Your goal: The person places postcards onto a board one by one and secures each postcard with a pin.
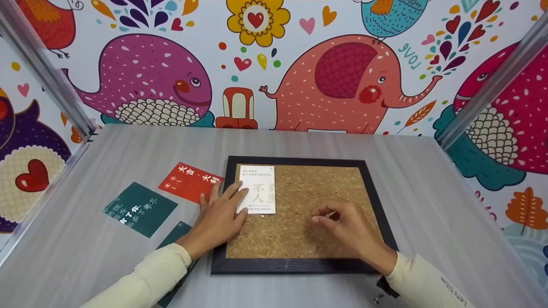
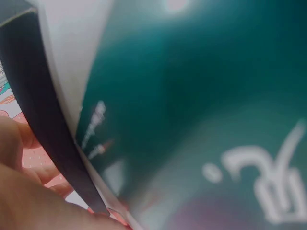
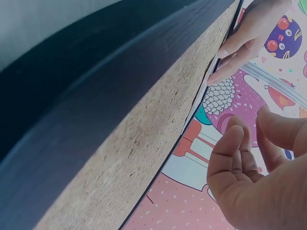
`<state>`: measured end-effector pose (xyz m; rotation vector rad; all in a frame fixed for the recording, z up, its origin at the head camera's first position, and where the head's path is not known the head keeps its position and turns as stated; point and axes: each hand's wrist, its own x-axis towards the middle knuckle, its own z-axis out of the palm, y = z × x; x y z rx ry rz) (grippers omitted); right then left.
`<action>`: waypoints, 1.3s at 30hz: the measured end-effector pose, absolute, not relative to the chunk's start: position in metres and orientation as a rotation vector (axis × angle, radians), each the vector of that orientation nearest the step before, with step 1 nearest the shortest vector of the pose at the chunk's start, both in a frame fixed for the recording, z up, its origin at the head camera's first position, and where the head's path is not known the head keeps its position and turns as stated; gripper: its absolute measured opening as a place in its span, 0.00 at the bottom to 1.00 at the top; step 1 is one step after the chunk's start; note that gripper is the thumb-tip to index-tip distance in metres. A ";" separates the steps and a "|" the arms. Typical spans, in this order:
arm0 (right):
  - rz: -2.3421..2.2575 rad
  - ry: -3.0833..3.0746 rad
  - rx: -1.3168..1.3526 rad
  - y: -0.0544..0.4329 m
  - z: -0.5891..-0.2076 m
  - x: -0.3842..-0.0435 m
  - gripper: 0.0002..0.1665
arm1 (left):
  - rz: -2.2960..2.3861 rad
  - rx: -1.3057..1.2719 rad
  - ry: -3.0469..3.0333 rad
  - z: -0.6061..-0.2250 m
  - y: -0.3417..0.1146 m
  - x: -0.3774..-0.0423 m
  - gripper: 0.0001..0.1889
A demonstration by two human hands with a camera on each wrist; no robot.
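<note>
My left hand [image 1: 220,218] lies with spread fingers across the left edge of a white printed card [image 1: 263,192], pressing it onto the cork board [image 1: 295,231]. The card sits upright in the board's upper left, with a small clear bit at its bottom edge. Over the right part of the cork hovers my right hand [image 1: 349,226], fingers curled, thumb and index tips close together. In the right wrist view the right hand [image 3: 259,167] shows that same bend; I cannot tell whether something tiny is between the tips.
A black frame [image 1: 291,266] borders the cork. Left of it lie a red card [image 1: 186,182], a green card [image 1: 141,209] and another green card [image 1: 175,233], partly under the left arm. Small shiny pieces [image 1: 377,298] lie by the right sleeve. A patterned wall stands behind.
</note>
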<state>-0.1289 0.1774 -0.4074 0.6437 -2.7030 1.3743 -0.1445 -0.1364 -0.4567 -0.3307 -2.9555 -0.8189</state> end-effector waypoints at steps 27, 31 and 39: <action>1.536 -2.729 0.560 0.172 -0.412 -0.144 0.01 | -0.843 -0.329 -2.957 -0.456 -0.137 -0.144 0.30; 1.581 -2.712 0.541 0.172 -0.413 -0.147 0.01 | -0.837 -0.326 -2.959 -0.456 -0.136 -0.144 0.30; 1.631 -2.689 0.496 0.170 -0.414 -0.153 0.03 | -0.826 -0.339 -2.937 -0.458 -0.137 -0.145 0.30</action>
